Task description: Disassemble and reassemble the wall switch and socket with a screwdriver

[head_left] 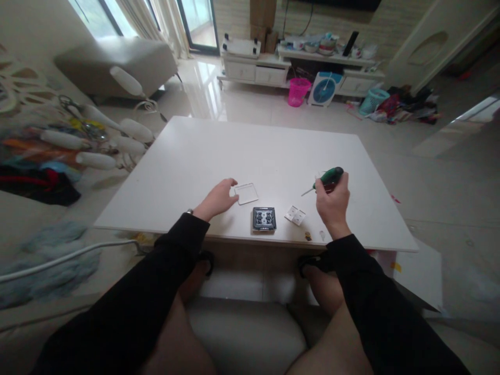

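Note:
A white square frame (247,194), like a switch cover plate, appears to lie flat on the white table (269,156). Thumb and fingers of my left hand (219,200) are spread apart at its left edge; whether they touch it I cannot tell. My right hand (334,203) is closed around a screwdriver (328,178) with a green and black handle, its thin shaft pointing left and down. Between the hands sits a black square switch module (264,219). White switch buttons (295,215) lie just right of it.
Near the table's front edge are a small brass-coloured part (308,236) and a small clear piece (322,235). Beyond the table stand a pink basket (299,92), a blue fan (324,89) and a white cabinet (269,74). A lamp with white shades (135,130) is at the left.

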A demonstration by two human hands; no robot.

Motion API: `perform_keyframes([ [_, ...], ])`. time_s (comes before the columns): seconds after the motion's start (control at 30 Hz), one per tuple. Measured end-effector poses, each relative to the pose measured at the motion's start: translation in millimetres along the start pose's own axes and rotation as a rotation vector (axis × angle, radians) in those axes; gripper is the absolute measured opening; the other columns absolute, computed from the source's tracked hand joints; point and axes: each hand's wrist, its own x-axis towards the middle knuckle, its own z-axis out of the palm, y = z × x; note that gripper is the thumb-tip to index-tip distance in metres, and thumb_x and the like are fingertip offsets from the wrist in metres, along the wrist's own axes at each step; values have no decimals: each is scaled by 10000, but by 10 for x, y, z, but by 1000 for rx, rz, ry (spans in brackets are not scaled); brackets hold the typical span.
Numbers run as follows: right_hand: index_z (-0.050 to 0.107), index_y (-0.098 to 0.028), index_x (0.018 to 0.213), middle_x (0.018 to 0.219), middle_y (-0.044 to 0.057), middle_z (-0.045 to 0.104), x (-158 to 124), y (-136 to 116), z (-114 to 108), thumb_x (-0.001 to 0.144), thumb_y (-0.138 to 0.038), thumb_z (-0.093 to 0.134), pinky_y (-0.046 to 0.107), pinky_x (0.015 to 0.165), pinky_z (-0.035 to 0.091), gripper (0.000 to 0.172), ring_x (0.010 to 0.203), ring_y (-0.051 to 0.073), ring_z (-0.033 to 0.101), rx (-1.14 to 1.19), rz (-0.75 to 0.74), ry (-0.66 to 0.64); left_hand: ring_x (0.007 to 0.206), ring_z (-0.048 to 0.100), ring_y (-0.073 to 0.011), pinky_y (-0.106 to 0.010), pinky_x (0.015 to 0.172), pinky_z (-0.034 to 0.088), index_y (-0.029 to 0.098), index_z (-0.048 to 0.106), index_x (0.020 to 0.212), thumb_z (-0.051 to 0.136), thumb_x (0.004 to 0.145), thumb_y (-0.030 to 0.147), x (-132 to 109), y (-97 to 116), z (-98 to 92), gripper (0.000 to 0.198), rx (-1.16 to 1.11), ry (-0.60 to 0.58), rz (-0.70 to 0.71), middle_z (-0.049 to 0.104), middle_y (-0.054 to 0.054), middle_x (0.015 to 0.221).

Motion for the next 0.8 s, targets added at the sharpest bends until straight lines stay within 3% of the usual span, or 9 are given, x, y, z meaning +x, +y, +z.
perform_keyframes([
  [0.1, 508, -251, 1040, 847, 4, 638, 27, 23, 1, 904, -399, 692, 358, 637, 506, 273, 680, 184, 605, 12, 24, 22, 1462, 489, -357, -490, 1235, 396, 161, 488, 1463, 847, 735, 408, -162, 174, 399, 848, 3, -160, 204, 527, -199, 1546],
  [0.2, 500, -252, 1049, 871, 4, 643, 25, 49, 20, 906, -392, 695, 357, 652, 516, 280, 702, 183, 620, 27, 49, 24, 1583, 294, -438, -522, 1276, 322, 117, 393, 1556, 944, 603, 415, -256, 313, 752, 1141, 95, -233, 268, 346, -263, 1673],
  [0.3, 496, -247, 1056, 889, 13, 650, 8, 61, 37, 910, -404, 693, 365, 657, 529, 291, 699, 182, 628, 38, 58, 6, 1398, 530, -398, -470, 1155, 459, 109, 538, 1430, 888, 665, 353, -212, 371, 882, 876, 149, -286, 292, 571, -234, 1465],
  [0.4, 496, -246, 1043, 881, 12, 653, 0, 56, 28, 903, -412, 703, 368, 651, 540, 301, 673, 174, 622, 50, 48, 6, 1159, 656, -342, -424, 1022, 538, 134, 678, 1216, 871, 665, 342, -70, 397, 764, 621, 124, -256, 289, 686, -172, 1229],
  [0.5, 502, -251, 1040, 869, 1, 655, 9, 52, -8, 902, -406, 703, 358, 647, 542, 290, 667, 166, 615, 59, 33, 23, 1061, 682, -314, -420, 986, 553, 150, 717, 1174, 911, 625, 417, 82, 400, 435, 641, 49, -104, 230, 718, -133, 1145],
  [0.6, 507, -251, 1043, 862, -10, 648, 28, 58, -50, 901, -380, 698, 344, 648, 536, 270, 670, 157, 604, 51, 28, 45, 1097, 683, -311, -428, 1025, 543, 168, 723, 1226, 914, 625, 482, 175, 333, 26, 704, 9, 130, 92, 728, -112, 1174],
  [0.67, 511, -250, 1042, 866, -12, 645, 40, 63, -71, 901, -368, 697, 345, 659, 537, 261, 676, 154, 602, 47, 26, 55, 1119, 680, -315, -434, 1045, 538, 173, 720, 1255, 923, 611, 489, 190, 248, -181, 746, 35, 222, 9, 731, -108, 1197],
  [0.73, 513, -252, 1044, 872, -10, 646, 50, 62, -81, 905, -368, 693, 348, 665, 538, 256, 683, 156, 606, 51, 25, 61, 1117, 683, -311, -435, 1047, 539, 180, 718, 1264, 929, 600, 475, 171, 159, -269, 757, 60, 234, -38, 737, -102, 1199],
  [0.8, 511, -252, 1043, 874, -8, 646, 57, 52, -81, 906, -364, 688, 352, 663, 536, 250, 685, 161, 613, 53, 29, 63, 1100, 685, -316, -439, 1033, 543, 186, 732, 1225, 932, 587, 466, 128, 97, -229, 725, 85, 181, -41, 745, -98, 1164],
])
